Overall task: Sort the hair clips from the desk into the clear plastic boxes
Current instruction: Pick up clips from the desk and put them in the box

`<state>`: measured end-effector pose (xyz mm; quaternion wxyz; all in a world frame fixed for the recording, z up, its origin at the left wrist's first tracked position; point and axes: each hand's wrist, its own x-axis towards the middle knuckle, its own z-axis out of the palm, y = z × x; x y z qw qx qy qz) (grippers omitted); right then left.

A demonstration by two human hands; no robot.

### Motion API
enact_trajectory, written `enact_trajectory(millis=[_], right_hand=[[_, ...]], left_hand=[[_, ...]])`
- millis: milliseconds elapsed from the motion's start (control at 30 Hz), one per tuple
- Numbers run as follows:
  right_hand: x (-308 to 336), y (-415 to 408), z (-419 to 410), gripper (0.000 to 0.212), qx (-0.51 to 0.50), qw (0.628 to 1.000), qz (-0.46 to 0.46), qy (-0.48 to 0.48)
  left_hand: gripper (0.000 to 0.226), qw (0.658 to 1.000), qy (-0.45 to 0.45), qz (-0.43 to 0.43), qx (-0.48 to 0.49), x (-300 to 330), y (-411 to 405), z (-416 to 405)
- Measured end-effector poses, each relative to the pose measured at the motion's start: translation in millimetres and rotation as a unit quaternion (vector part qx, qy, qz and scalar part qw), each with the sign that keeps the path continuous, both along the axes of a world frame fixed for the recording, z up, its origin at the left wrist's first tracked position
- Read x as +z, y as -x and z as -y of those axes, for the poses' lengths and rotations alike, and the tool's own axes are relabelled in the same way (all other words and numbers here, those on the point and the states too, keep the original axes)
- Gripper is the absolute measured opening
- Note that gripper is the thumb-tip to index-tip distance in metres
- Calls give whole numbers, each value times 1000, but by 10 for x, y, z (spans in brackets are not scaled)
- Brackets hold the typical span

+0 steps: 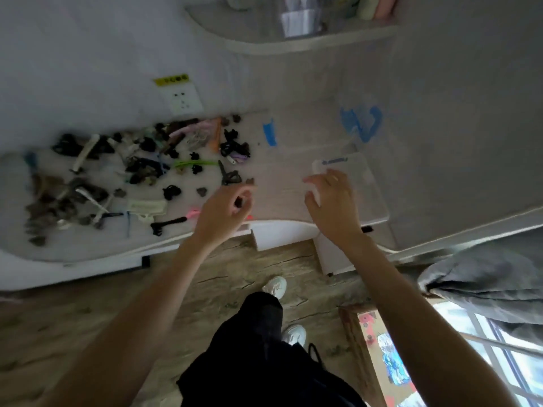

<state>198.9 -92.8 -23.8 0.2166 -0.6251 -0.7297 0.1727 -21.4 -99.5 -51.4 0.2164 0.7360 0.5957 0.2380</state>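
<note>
We see our left hand [226,207] pinching a small dark clip [238,202] above the desk [276,177], hair clips [141,171] heaped at left, right hand [332,198] relaxed on the clear plastic box [352,183], its blue label [335,160] too blurred to read

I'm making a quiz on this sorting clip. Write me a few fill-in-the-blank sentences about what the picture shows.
1. The left hand pinches a small ____ clip.
2. The clips lie on the desk to the ____ of both hands.
3. The right hand rests at the clear ____.
4. Strips of ____ tape are stuck to the desk.

Missing words: black; left; box; blue
</note>
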Motion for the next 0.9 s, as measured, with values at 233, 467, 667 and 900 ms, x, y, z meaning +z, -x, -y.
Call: enact_trajectory(millis=[233, 467, 667, 900], right_hand=[[-343, 1185, -47, 46, 184, 971, 64, 136], [-1054, 1610, -112, 103, 29, 972, 164, 163], [-1363, 1625, -394, 132, 52, 979, 95, 170], [-1288, 1925, -788, 131, 146, 970, 62, 182]], left_hand=[[49, 971, 56, -143, 181, -398, 1357, 338], [100, 927, 87, -154, 331, -767, 1780, 498], [125, 923, 176, -160, 304, -1152, 2000, 550], [110, 952, 136, -134, 241, -1224, 2027, 293]])
